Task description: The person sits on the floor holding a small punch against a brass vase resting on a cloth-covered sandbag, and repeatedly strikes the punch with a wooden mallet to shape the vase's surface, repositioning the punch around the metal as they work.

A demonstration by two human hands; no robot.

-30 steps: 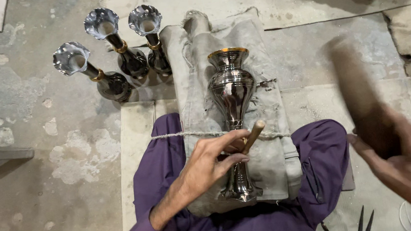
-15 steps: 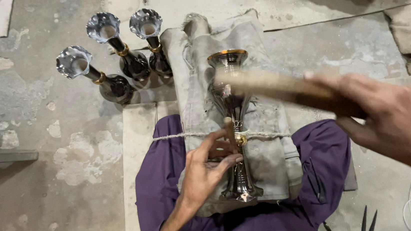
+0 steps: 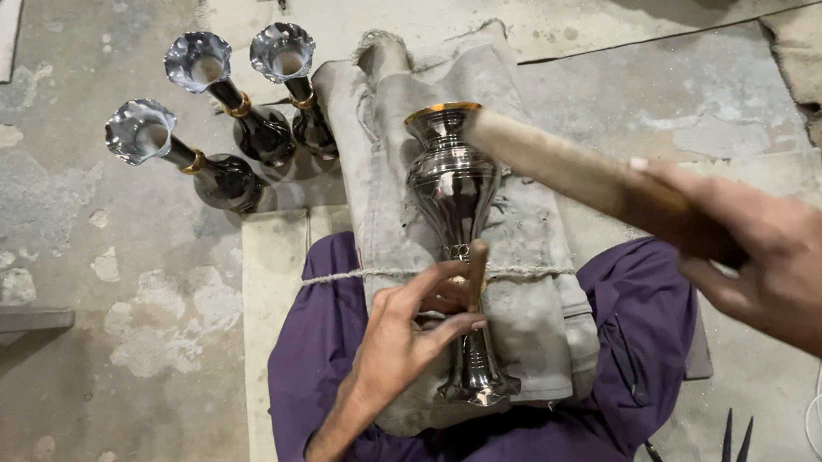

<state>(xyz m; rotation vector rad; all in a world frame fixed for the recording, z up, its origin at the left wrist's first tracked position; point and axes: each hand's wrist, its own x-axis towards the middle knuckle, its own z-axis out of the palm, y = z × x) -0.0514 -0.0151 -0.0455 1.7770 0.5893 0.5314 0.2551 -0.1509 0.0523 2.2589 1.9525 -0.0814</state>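
A wooden mallet comes down over a metal vase lying on a padded lap.

The right hand (image 3: 787, 275), fingers clamped on the wooden mallet (image 3: 576, 170), has swung it from high at the right a second ago to just over the punch's top. The left hand (image 3: 406, 337) has tipped its small punch (image 3: 475, 260) upright; its fingers pinch it against the neck of the metal vase (image 3: 455, 197), which lies on grey cloth (image 3: 540, 319) across the knees. Three finished vases (image 3: 219, 119) stand on the floor, unmoved.

Right hand (image 3: 786, 265) swung wooden mallet (image 3: 576, 175) down from raised position, head now above vase (image 3: 455, 197) rim.
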